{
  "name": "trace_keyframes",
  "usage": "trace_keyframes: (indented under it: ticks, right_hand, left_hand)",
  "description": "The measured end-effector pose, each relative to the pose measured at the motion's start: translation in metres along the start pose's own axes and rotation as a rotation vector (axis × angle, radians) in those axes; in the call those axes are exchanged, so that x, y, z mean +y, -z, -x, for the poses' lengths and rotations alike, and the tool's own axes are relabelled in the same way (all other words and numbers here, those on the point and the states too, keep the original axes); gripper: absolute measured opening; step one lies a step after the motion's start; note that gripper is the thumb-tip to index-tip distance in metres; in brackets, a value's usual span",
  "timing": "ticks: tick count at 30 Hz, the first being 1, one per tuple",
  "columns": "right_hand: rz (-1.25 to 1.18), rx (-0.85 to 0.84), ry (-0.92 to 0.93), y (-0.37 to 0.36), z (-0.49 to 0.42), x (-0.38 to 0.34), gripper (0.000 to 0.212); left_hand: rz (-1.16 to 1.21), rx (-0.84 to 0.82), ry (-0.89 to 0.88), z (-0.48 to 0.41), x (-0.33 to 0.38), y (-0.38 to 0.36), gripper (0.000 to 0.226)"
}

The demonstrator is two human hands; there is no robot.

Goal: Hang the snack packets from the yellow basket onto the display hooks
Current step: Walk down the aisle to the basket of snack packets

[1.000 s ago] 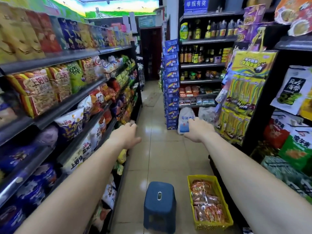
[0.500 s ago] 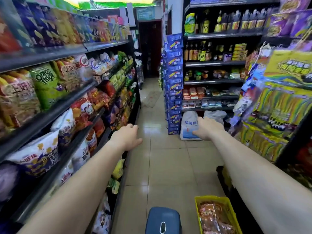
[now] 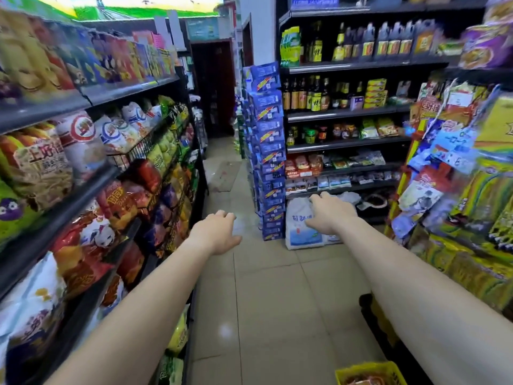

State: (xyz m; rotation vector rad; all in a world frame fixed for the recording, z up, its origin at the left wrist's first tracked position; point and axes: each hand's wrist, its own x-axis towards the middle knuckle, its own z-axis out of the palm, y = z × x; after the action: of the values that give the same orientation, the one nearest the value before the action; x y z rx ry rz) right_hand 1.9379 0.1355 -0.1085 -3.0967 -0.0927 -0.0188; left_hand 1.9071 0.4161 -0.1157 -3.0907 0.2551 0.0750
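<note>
Only the top rim of the yellow basket shows at the bottom edge, with reddish snack packets inside. Both my arms stretch forward over the aisle floor. My left hand hangs in the air with loosely curled fingers and holds nothing. My right hand is also held out, fingers loosely bent, holding nothing. The hanging display of yellow, blue and green packets stands to the right of my right arm.
Snack shelves line the left side. A stack of blue boxes and a white sack stand ahead at the aisle's end. Bottle and jar shelves fill the back right. Tiled floor lies between.
The view has moved forward and tilted up: the blue stool has left the frame and the basket has slid to the bottom edge. Both hands stay outstretched, holding nothing.
</note>
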Motion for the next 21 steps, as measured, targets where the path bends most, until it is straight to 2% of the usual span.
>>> trace_keyframes:
  ticks: [9,13,21]
  right_hand:
    - [-0.018,0.012,0.004,-0.011,-0.157,0.074,0.044]
    - [-0.002,0.014,0.013,0.003,-0.231,0.128,0.056]
    - [-0.045,0.038,-0.052,0.015,-0.339,0.208,0.051]
  left_hand:
    - [-0.005,0.001,0.041,-0.168,0.035,-0.001,0.065]
    - [0.001,-0.015,0.071,-0.250,0.076,0.013,0.067]
    - [0.037,0.039,-0.016,-0.395,0.133,0.039,0.067]
